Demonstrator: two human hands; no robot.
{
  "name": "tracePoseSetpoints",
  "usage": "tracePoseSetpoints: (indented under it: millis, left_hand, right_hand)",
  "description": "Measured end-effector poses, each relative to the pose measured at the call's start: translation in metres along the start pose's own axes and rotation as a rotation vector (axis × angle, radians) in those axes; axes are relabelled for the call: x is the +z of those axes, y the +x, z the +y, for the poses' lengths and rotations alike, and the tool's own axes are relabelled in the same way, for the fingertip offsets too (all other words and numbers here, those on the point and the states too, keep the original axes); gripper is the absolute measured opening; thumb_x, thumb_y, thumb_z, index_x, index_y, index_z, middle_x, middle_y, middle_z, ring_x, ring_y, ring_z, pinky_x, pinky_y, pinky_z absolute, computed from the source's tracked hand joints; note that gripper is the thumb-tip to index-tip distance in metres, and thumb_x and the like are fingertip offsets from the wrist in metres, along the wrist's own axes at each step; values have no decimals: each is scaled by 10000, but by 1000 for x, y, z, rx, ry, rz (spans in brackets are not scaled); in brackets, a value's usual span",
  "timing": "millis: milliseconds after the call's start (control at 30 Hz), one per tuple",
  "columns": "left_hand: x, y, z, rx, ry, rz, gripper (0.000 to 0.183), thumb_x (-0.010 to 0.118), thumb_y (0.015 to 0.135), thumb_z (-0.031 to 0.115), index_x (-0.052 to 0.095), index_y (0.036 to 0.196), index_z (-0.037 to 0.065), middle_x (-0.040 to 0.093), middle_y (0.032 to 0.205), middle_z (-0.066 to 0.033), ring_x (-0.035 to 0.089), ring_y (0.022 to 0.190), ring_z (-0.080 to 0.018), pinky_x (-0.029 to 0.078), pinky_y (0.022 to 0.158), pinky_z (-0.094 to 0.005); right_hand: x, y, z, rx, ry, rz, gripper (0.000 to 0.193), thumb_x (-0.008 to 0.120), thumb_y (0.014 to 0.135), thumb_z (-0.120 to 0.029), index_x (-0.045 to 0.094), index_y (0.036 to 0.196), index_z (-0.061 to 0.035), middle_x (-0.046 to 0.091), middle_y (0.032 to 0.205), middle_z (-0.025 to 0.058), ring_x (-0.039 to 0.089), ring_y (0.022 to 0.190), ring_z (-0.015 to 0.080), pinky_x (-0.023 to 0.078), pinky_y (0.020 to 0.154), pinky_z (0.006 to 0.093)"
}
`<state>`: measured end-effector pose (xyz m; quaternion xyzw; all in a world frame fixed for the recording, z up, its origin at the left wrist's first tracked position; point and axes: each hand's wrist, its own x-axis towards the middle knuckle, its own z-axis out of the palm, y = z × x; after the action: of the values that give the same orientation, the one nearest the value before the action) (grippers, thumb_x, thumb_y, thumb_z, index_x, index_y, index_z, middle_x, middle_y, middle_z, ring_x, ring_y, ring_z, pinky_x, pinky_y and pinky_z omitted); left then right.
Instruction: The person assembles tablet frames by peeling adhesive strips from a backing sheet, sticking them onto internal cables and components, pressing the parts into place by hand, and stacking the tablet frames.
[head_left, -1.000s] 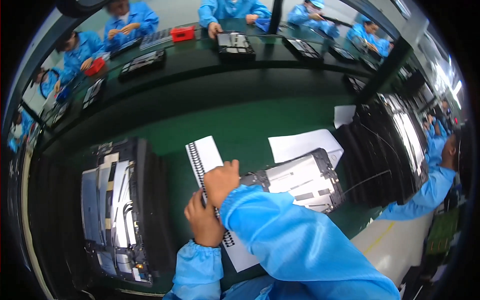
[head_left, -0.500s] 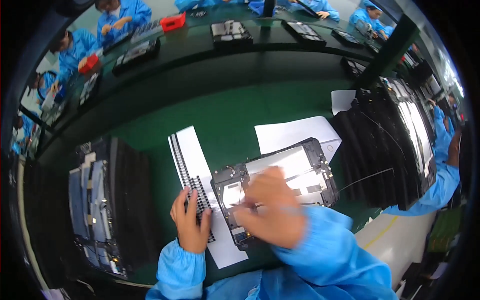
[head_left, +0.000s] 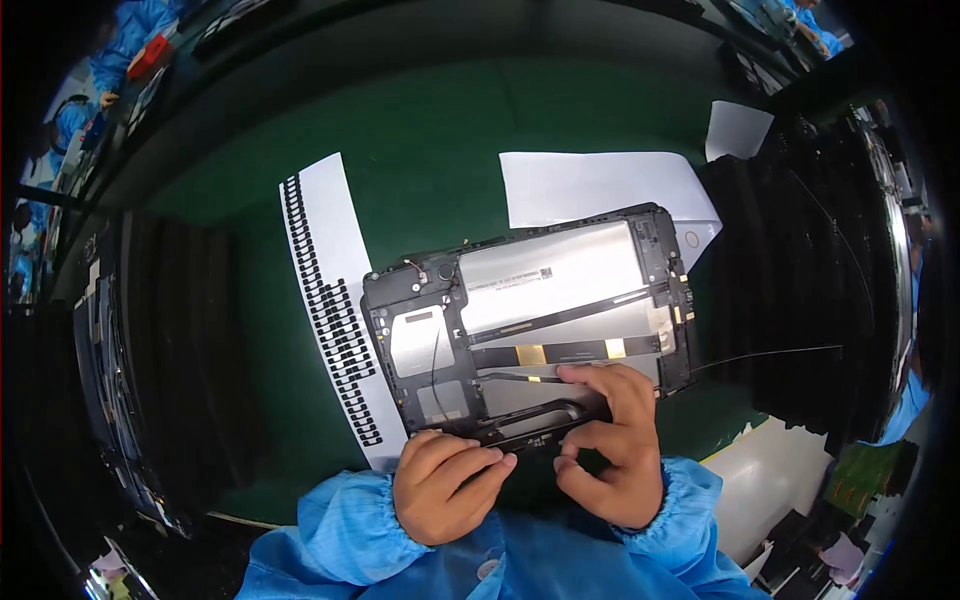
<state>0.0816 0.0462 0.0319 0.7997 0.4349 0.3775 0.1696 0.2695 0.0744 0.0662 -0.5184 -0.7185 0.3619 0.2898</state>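
A tablet with its back off (head_left: 550,280) lies at a slant before me, its silver batteries, black flat cables and gold tape pieces exposed. At its near edge my left hand (head_left: 455,485) is closed, thumb and fingers gripping the rim near the lower left corner. My right hand (head_left: 615,445) is at the near edge farther right, fingers apart and nothing seen in them. Its index finger reaches over the rim and touches the inside by a thin black cable. A white sheet with rows of small black stickers (head_left: 345,330) lies left of the tablet, partly under it.
White paper (head_left: 590,185) lies behind the tablet on the green table (head_left: 420,130), a smaller sheet (head_left: 738,130) beyond. Dark stacks of devices stand at left (head_left: 120,370) and right (head_left: 790,290). A thin wire (head_left: 770,353) sticks out from the right stack. Co-workers in blue sit at the far edges.
My view has tilted down and closer. The left hand has left the sticker sheet and now grips the tablet's near edge. My right hand has moved from the tablet's middle toward its near edge.
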Motion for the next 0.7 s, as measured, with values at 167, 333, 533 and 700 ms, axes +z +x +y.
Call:
tracePoseSetpoints:
  millis: [167,333,533,700]
  left_hand:
    - [1,-4,4,-21,0,8,253,711,541,38,664,787,74,599,809,-24,527,731,-196,415,624,-332]
    - [-1,-4,0,-11,-11,-1,277,713,521,35,672,791,87,601,814,-29,523,747,-206,413,641,-341]
    - [0,0,2,-23,-12,28,224,716,561,45,658,777,67,598,797,-16,533,729,-185,417,615,-316]
    - [-4,8,8,11,105,-88,228,610,635,118,668,855,102,598,841,-1,519,718,-162,399,643,-320]
  right_hand:
    - [6,-1,-1,1,-40,34,88,617,511,-62,542,555,-46,508,1145,147,403,1019,341,303,882,404]
    - [10,2,-2,21,-60,48,89,612,506,-64,541,555,-41,511,1137,140,402,1014,335,301,873,402]
    - [13,3,-4,21,-113,52,86,608,511,-63,546,562,-34,511,1127,128,399,1013,334,298,865,406]
    - [13,3,-4,53,-109,61,80,607,519,-57,545,565,-34,508,1129,124,398,1011,337,294,868,411]
